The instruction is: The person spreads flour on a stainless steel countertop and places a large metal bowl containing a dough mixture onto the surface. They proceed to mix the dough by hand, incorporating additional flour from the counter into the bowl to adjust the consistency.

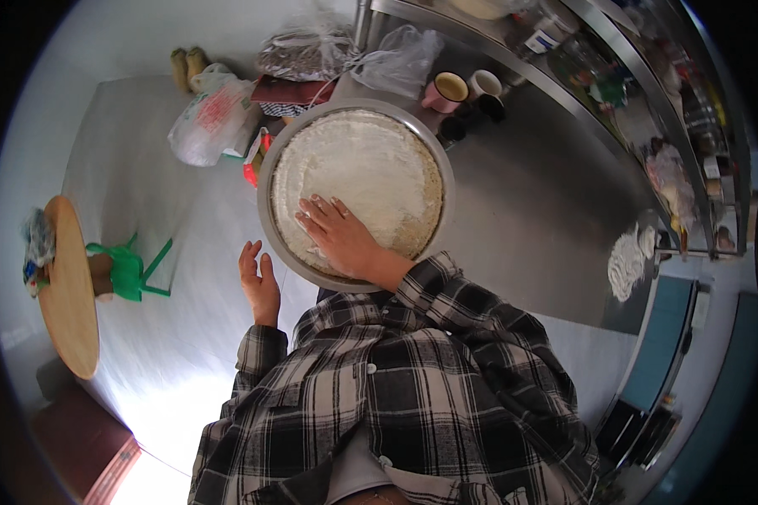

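Before me a wide round metal pan (450, 189) holds a flat layer dusted with white powder that looks like flour (360, 151). Along its right side the coating thins and a coarser, tan surface shows. My right hand (344, 243) rests palm down on the lower left part of that layer, fingers spread a little and dusted white at the tips. My left hand (260, 281) hovers to the left of the pan, apart from its rim, fingers up and slightly curled, holding nothing.
A metal counter (537, 208) extends right of the pan, with a heap of white powder (628, 265) at its far end. Mugs (446, 92) and plastic bags (398, 60) sit behind the pan. Metal shelving (543, 88) overhangs the right. A green stool (126, 271) and round wooden table (69, 290) stand left.
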Demonstrator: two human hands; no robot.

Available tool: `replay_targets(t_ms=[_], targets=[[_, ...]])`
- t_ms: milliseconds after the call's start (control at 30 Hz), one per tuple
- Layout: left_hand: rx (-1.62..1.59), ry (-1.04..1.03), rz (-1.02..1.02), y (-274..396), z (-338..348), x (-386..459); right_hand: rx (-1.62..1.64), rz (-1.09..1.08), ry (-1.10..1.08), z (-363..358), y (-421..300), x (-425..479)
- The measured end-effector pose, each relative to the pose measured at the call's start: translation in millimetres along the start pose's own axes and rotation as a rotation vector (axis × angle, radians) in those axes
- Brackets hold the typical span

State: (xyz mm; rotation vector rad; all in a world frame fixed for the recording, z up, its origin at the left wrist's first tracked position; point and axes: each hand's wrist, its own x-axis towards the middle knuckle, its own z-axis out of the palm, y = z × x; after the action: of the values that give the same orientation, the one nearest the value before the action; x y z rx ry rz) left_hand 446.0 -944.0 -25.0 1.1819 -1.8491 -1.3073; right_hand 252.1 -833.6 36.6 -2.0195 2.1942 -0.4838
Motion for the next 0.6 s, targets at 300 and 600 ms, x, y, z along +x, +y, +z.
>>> replay_targets(t_ms=[300,600], targets=[[-0.063,-0.108,0.007,3,5,22,-0.158,0.317,-0.029,-24,34,-70],[-0.055,-0.081,0.001,15,-1,13,-0.253,0.358,-0.006,-31,98,-52]])
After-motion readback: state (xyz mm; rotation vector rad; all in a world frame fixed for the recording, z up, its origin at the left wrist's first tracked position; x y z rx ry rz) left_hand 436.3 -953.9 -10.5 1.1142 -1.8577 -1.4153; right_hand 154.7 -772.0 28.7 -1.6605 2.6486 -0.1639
